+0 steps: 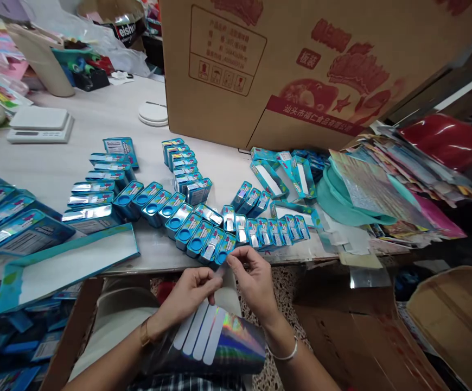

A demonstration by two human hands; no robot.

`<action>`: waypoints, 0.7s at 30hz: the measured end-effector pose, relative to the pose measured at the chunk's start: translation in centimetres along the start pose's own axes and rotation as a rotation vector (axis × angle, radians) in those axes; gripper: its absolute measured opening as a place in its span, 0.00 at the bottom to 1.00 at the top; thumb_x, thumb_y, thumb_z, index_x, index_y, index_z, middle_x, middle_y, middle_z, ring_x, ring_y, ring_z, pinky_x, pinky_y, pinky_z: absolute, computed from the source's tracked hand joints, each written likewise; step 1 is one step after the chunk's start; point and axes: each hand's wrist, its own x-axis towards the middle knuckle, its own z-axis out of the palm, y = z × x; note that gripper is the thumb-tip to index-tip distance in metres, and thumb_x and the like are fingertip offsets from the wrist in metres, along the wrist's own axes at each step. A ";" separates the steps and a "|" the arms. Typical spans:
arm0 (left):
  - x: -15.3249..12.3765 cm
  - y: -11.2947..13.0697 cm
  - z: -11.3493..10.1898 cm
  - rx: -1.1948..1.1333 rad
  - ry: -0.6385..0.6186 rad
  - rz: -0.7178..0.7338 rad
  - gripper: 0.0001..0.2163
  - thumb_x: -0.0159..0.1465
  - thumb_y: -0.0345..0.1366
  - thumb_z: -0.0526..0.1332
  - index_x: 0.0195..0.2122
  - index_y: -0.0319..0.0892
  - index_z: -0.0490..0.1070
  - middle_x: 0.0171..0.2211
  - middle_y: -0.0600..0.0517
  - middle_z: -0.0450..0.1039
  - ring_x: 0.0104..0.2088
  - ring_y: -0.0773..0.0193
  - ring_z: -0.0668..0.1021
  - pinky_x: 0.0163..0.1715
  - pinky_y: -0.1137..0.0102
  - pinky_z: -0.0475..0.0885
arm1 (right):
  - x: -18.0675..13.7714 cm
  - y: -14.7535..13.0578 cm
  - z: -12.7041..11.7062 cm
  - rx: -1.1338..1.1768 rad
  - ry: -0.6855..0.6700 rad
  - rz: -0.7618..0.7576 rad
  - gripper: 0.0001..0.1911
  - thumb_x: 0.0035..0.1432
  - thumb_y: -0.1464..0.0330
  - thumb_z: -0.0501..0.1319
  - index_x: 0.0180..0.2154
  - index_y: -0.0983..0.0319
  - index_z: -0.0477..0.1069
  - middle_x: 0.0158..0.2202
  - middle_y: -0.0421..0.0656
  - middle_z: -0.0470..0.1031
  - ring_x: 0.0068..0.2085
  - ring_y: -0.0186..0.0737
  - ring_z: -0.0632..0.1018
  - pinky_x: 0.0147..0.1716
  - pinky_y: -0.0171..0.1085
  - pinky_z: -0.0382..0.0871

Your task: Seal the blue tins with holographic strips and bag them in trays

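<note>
My left hand [198,288] and my right hand [257,281] meet at the table's front edge, fingertips pinched. Between them stretches a small shiny sticker strip [222,268], one end at each hand. Below, on my lap, lies a holographic sticker sheet [242,339] with several pale, bare strip-shaped places. Just beyond my fingers stands a row of small blue tins; the nearest blue tin [225,250] has a round recess on top. Another tin [212,244] in that row carries a silver strip across its top, as do the tins [265,232] to the right.
More blue tins [91,212] stand in rows at left. An open shallow blue carton [73,260] lies at the front left. A large cardboard box [236,108] fills the back. A white scale [39,125] sits at far left; turquoise bowls [333,195] and stacked packaging [410,212] are at right.
</note>
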 end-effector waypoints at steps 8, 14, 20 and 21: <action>1.2 -0.8 0.5 0.082 0.176 0.008 0.21 0.65 0.50 0.59 0.23 0.39 0.70 0.18 0.54 0.69 0.25 0.65 0.69 0.30 0.72 0.61 | 2.1 1.2 -0.2 -0.492 0.114 -0.373 0.04 0.66 0.70 0.58 0.37 0.59 0.71 0.48 0.46 0.72 0.53 0.47 0.70 0.54 0.49 0.61; 1.9 -1.4 0.5 0.106 0.217 -0.010 0.25 0.64 0.52 0.59 0.16 0.39 0.70 0.17 0.53 0.67 0.22 0.67 0.66 0.27 0.71 0.58 | 3.3 1.4 -0.1 -0.534 0.021 -0.296 0.03 0.64 0.72 0.60 0.37 0.58 0.69 0.51 0.44 0.71 0.56 0.47 0.68 0.56 0.49 0.56; 3.3 -4.5 0.1 0.097 0.291 -0.106 0.28 0.60 0.59 0.60 0.18 0.37 0.72 0.16 0.52 0.68 0.20 0.68 0.64 0.23 0.71 0.55 | 4.5 0.2 -0.6 -0.551 -0.061 -0.186 0.10 0.59 0.72 0.65 0.42 0.56 0.70 0.46 0.40 0.73 0.50 0.46 0.70 0.51 0.46 0.58; 3.5 -5.1 0.1 0.102 0.294 -0.106 0.28 0.60 0.60 0.60 0.19 0.37 0.72 0.17 0.52 0.69 0.20 0.67 0.65 0.22 0.71 0.55 | 4.7 0.2 -0.6 -0.565 -0.066 -0.183 0.09 0.59 0.73 0.64 0.41 0.56 0.71 0.46 0.40 0.73 0.50 0.46 0.70 0.52 0.46 0.58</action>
